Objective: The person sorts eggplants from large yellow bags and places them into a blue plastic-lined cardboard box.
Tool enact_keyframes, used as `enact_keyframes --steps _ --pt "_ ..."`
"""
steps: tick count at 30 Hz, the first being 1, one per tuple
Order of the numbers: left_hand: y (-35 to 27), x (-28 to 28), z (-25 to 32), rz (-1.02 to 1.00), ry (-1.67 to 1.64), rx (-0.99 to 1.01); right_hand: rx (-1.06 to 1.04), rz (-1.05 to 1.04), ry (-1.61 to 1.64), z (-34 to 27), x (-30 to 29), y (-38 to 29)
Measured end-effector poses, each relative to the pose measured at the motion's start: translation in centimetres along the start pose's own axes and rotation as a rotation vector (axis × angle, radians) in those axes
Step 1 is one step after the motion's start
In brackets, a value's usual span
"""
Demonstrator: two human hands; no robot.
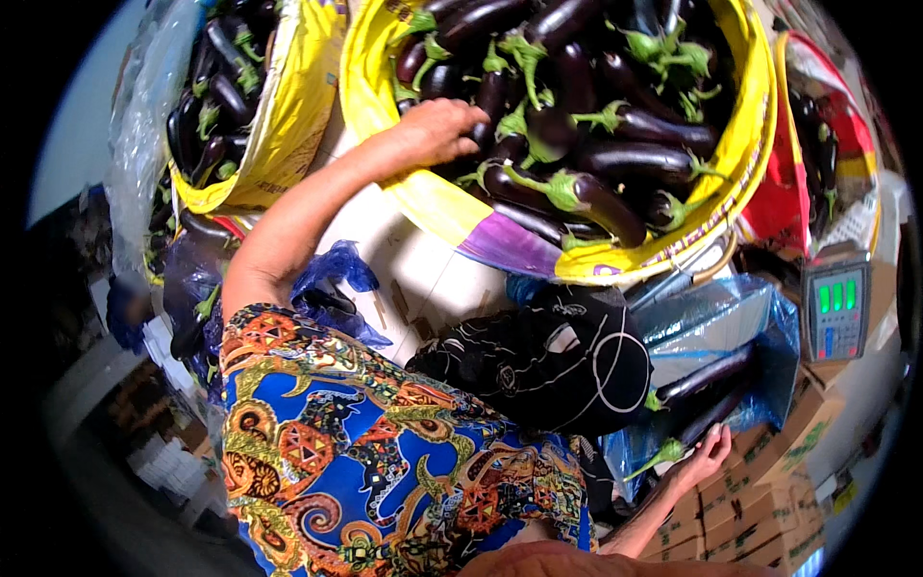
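A big yellow sack (757, 108) with a purple patch, its rim rolled down, holds many dark purple eggplants (634, 159) with green stems. My left hand (440, 133) reaches over its near left rim, fingers curled down at an eggplant (492, 94); whether it grips this one is not clear. At the lower right, my right hand (703, 458) is at the lower edge of a blue plastic bag (721, 310) that lines a box. Its fingertips are by the end of an eggplant (710, 418) that lies there beside another eggplant (710, 375).
Another yellow sack of eggplants (288, 122) stands at the left, near clear plastic sheeting (148, 137). A red and white sack (786, 195) holds more at the right. Below it is a scale display (836, 310) beside cardboard boxes (757, 505). Blue plastic (339, 270) lies on the tiled floor (411, 252).
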State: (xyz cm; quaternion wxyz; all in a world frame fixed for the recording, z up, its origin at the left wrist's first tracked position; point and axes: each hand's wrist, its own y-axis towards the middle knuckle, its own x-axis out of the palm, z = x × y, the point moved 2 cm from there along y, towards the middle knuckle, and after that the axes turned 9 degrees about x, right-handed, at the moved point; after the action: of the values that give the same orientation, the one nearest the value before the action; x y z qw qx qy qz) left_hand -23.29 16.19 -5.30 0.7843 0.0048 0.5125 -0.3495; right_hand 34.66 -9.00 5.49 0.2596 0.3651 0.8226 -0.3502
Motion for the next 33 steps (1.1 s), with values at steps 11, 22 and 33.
enact_keyframes --steps 11,22,33 --pt "-7.1 -2.7 1.1 0.860 -0.100 0.018 0.090 -0.142 -0.336 2.9 1.4 0.1" --pt "-14.3 0.3 -3.9 1.113 -0.125 -0.420 0.214 -0.255 0.372 -1.1 1.5 -3.8" --pt "-3.9 -1.5 5.8 0.590 -0.153 0.143 -0.222 -0.541 0.388 -16.6 7.0 -6.7"
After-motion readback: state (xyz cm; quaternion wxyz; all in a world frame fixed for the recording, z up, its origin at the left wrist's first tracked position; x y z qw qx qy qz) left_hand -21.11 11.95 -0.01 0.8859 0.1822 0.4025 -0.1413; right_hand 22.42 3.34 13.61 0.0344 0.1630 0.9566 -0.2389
